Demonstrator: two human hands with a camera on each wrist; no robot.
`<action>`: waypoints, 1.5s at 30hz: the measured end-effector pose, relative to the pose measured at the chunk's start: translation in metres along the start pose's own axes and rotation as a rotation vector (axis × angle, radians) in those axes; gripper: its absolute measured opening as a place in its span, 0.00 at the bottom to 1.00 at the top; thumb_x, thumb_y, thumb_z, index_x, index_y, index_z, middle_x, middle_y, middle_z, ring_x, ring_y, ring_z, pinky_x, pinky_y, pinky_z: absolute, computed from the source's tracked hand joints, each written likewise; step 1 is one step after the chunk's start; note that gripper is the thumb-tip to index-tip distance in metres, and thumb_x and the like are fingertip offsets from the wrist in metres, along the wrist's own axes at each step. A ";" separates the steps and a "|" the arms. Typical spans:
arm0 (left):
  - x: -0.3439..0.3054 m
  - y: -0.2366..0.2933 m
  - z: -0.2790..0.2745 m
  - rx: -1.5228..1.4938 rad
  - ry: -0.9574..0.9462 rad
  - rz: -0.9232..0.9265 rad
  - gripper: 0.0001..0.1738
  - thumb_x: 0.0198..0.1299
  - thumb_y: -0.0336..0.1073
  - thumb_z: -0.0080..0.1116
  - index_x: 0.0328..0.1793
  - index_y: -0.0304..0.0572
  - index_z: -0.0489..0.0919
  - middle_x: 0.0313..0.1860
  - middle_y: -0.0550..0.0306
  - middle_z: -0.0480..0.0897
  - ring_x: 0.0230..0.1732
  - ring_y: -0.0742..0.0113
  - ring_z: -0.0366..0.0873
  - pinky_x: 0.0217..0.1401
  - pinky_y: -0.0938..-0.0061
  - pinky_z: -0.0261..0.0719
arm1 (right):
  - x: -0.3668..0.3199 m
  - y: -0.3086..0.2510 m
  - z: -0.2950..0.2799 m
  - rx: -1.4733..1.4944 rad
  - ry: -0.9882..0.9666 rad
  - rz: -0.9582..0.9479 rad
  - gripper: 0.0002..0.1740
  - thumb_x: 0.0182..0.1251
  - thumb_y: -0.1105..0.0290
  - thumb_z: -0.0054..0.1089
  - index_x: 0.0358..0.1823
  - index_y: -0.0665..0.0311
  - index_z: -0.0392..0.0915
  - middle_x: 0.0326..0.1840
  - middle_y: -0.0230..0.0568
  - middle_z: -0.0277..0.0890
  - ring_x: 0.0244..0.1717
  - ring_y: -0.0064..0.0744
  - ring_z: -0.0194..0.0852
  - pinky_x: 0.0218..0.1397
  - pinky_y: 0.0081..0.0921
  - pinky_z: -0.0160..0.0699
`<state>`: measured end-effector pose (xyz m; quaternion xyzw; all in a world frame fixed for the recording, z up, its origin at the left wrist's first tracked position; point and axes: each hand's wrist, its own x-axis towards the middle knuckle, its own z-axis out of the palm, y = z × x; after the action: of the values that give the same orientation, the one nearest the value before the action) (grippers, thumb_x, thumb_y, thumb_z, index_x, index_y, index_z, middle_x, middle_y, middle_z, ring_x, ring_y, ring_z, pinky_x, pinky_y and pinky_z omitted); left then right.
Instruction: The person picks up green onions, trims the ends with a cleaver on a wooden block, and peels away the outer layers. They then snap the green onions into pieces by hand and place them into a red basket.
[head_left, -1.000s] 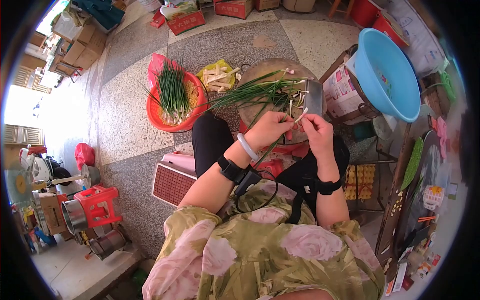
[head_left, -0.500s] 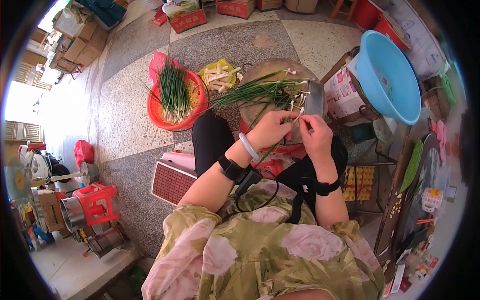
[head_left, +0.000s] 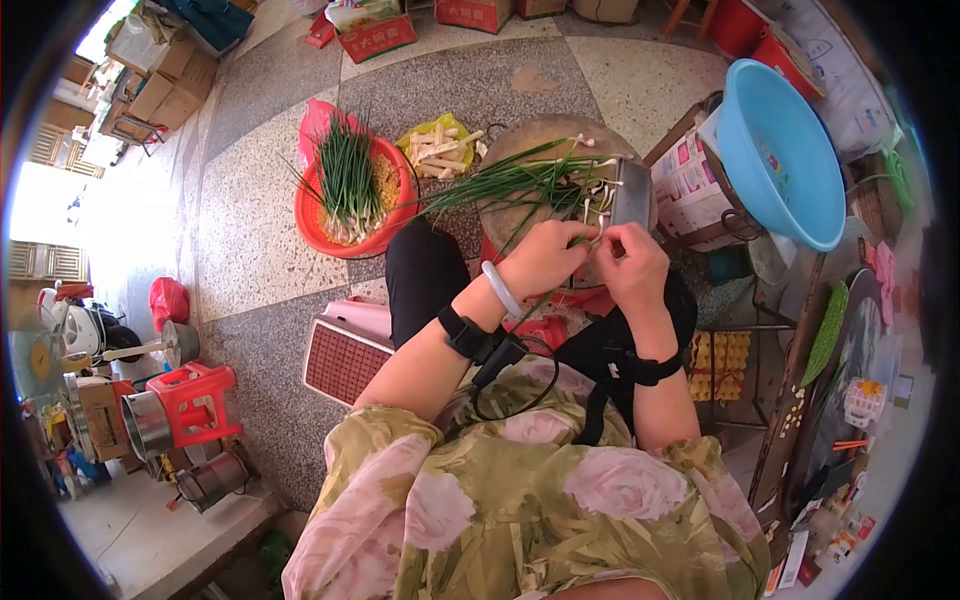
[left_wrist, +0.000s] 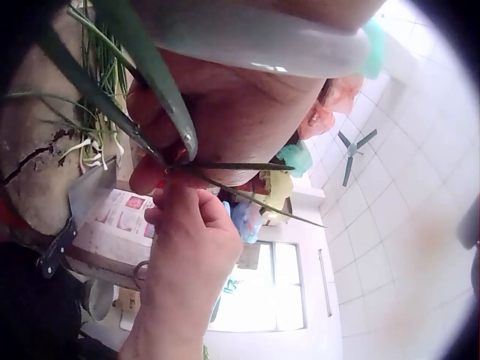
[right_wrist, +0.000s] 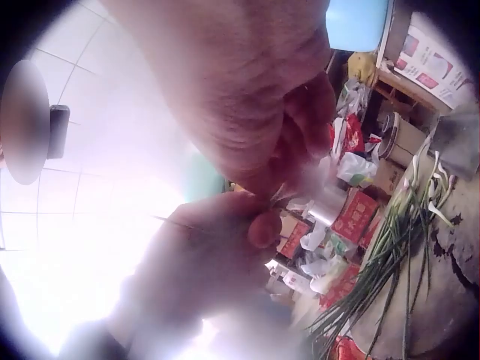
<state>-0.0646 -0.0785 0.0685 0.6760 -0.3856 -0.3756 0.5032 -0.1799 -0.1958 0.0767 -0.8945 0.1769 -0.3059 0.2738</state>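
My left hand (head_left: 540, 258) grips a scallion (left_wrist: 154, 75), whose long green leaves run back past the palm in the left wrist view. Fingertips of my right hand (head_left: 636, 268) pinch the same scallion at its root end, right against the left fingertips; the pinched end is mostly hidden by the fingers. Both hands are above the near edge of a round wooden chopping block (head_left: 545, 135). On that block lies a bunch of scallions (head_left: 525, 180), white bulbs toward the right. A cleaver (head_left: 631, 195) lies flat beside the bulbs, its black handle (left_wrist: 56, 253) showing in the left wrist view.
Left of the block stands a red basket (head_left: 308, 228) with more scallions (head_left: 345, 170) on it. Pale cut sticks (head_left: 438, 155) sit in a yellow bag between them. A blue basin (head_left: 745, 150) stands at the right, above a carton (head_left: 685, 190).
The scallion's white end stuck up between the hands a second ago and is now covered by the fingers. My right hand has drawn slightly down and in, its fingers curled closer.
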 end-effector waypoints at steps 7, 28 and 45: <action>-0.003 0.005 -0.007 -0.134 -0.039 -0.107 0.15 0.61 0.31 0.50 0.52 0.32 0.79 0.22 0.60 0.81 0.25 0.78 0.73 0.29 0.80 0.69 | -0.001 0.018 -0.007 0.105 0.040 0.114 0.02 0.54 0.76 0.59 0.30 0.65 0.76 0.25 0.41 0.74 0.24 0.35 0.76 0.29 0.27 0.74; -0.004 0.007 -0.009 -0.095 -0.046 -0.094 0.10 0.58 0.32 0.55 0.42 0.32 0.79 0.25 0.61 0.81 0.28 0.77 0.75 0.33 0.80 0.72 | -0.006 0.067 -0.064 -0.003 -0.121 0.452 0.08 0.58 0.69 0.62 0.33 0.67 0.78 0.26 0.42 0.77 0.25 0.28 0.74 0.34 0.26 0.72; -0.005 0.033 0.014 0.178 0.009 0.036 0.12 0.51 0.34 0.62 0.38 0.33 0.79 0.27 0.53 0.80 0.30 0.70 0.75 0.36 0.73 0.74 | -0.066 0.084 -0.101 0.019 0.069 0.537 0.07 0.62 0.70 0.59 0.39 0.63 0.80 0.21 0.40 0.75 0.23 0.28 0.73 0.32 0.25 0.72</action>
<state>-0.0839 -0.0857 0.0985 0.7128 -0.4271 -0.3278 0.4494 -0.3074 -0.2684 0.0641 -0.8019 0.4142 -0.2544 0.3473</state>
